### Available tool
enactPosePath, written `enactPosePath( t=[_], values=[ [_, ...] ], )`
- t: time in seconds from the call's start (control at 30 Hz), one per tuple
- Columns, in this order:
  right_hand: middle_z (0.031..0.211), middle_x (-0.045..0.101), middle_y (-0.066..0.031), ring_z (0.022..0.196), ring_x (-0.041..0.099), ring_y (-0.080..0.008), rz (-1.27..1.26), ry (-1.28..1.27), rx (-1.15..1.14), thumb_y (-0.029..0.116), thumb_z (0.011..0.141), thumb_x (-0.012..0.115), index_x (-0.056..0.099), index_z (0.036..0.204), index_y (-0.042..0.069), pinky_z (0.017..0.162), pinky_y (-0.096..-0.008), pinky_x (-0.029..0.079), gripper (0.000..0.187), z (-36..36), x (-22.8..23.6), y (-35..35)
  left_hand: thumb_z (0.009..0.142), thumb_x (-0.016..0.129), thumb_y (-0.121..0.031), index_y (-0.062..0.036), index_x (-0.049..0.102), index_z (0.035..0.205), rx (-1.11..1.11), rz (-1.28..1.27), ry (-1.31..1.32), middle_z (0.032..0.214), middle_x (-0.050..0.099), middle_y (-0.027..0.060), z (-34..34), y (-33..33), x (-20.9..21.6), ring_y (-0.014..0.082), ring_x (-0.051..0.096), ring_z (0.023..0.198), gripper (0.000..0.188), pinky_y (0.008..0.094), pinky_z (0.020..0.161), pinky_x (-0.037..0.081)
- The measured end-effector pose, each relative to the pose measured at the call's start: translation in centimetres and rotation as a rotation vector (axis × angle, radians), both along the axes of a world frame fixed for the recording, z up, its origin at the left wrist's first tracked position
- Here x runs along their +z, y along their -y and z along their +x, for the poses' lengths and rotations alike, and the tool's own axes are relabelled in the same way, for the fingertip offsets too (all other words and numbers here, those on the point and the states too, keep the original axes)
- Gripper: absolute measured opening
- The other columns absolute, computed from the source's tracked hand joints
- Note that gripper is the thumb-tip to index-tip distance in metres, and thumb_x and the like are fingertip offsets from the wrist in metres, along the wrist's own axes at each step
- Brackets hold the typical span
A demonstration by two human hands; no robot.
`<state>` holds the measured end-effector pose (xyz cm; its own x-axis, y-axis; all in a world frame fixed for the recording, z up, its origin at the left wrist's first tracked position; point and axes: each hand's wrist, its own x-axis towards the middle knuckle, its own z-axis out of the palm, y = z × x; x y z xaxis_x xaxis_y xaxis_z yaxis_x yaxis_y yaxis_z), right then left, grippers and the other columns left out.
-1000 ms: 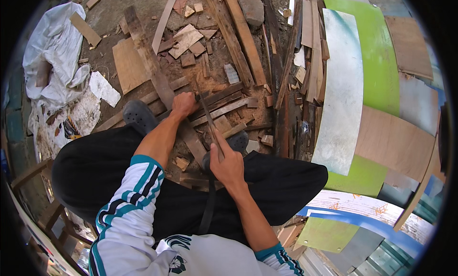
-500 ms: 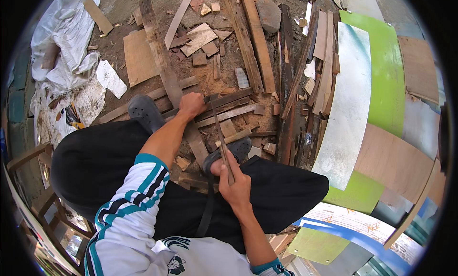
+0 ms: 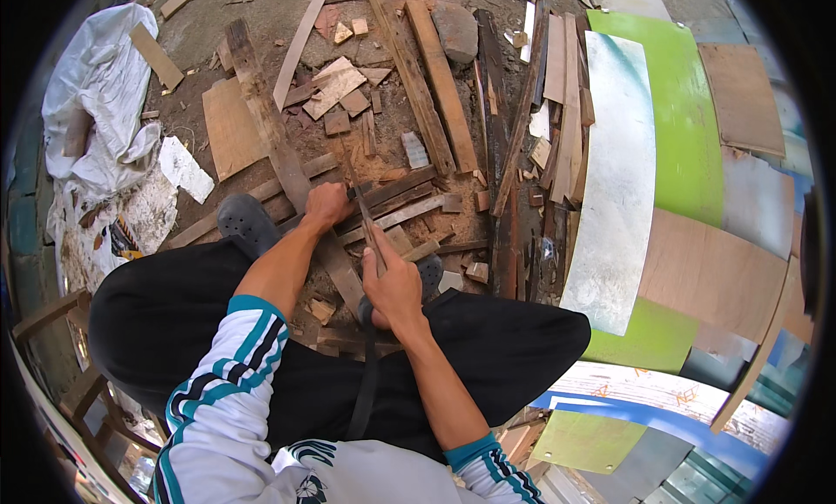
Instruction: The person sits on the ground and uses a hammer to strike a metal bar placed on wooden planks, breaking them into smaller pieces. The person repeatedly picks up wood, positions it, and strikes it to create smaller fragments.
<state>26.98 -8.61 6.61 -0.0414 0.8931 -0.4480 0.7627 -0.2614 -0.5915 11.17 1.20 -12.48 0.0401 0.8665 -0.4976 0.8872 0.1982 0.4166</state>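
Note:
My right hand (image 3: 394, 286) is wrapped round the handle of a narrow handsaw (image 3: 362, 204), its blade pointing away from me. The blade crosses a dark wooden strip (image 3: 401, 185) close to my left hand (image 3: 328, 206). That left hand is closed over the strip's left part, its fingers mostly hidden from above. Beneath the strip runs a longer weathered plank (image 3: 338, 265), and a paler batten (image 3: 414, 212) lies alongside on the near side. Grey clogs (image 3: 246, 221) are on my feet, one at each side of the work.
Offcuts (image 3: 335, 86) and sawdust lie on the dirt beyond my hands. Long beams (image 3: 440, 82) stretch away at the centre, with stacked slats (image 3: 566, 112) to their right. Green and white sheets (image 3: 614, 182) lie on the right; a white sack (image 3: 100, 112) is at far left.
My right hand has pushed the saw forward, away from me, so more blade extends past the strip. My left hand stays on the strip; the whole view has shifted slightly.

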Motion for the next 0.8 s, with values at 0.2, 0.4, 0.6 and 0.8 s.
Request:
enactPosePath(
  t=[0.2, 0.4, 0.6, 0.8],
  values=[
    [0.089, 0.068, -0.0298, 0.084, 0.068, -0.0438, 0.186, -0.311, -0.118, 0.021, 0.095, 0.057, 0.056, 0.138, 0.009, 0.075, -0.0419, 0.055, 0.044, 2.9, 5.5, 7.9, 0.081, 0.072, -0.038, -0.0002, 0.073, 0.093, -0.020, -0.011, -0.030, 0.088, 0.071, 0.0246, -0.6, 0.9, -0.1, 0.0405, 0.070, 0.086, 0.040, 0.0491, 0.078, 0.056],
    [0.097, 0.071, -0.0246, 0.084, 0.073, -0.0359, -0.085, 0.027, 0.032, 0.011, 0.092, 0.059, 0.056, 0.138, 0.003, 0.073, -0.0390, 0.056, 0.046, -0.1, 1.7, -0.4, 0.080, 0.073, -0.040, 0.0013, 0.072, 0.087, -0.002, 0.013, -0.025, 0.085, 0.070, 0.0256, -0.8, 1.4, -0.6, 0.0417, 0.070, 0.084, 0.042, 0.0497, 0.077, 0.056],
    [0.073, 0.067, -0.0262, 0.072, 0.067, -0.0442, 0.279, -0.256, -0.135, 0.025, 0.095, 0.057, 0.060, 0.135, 0.015, 0.070, -0.0468, 0.055, 0.041, 3.5, 1.7, 8.2, 0.078, 0.075, -0.041, 0.0017, 0.073, 0.085, -0.028, 0.078, -0.009, 0.081, 0.069, 0.0260, -1.0, 0.8, -1.6, 0.0423, 0.069, 0.081, 0.043, 0.0489, 0.074, 0.056],
    [0.081, 0.070, -0.0238, 0.078, 0.069, -0.0438, 0.046, -0.143, -0.065, 0.022, 0.093, 0.060, 0.060, 0.136, 0.016, 0.075, -0.0458, 0.057, 0.043, 2.2, 2.6, 4.4, 0.079, 0.074, -0.040, -0.0015, 0.073, 0.087, -0.019, 0.042, -0.029, 0.083, 0.070, 0.0245, -1.4, 1.0, -1.9, 0.0415, 0.070, 0.082, 0.039, 0.0490, 0.075, 0.056]
  ],
)
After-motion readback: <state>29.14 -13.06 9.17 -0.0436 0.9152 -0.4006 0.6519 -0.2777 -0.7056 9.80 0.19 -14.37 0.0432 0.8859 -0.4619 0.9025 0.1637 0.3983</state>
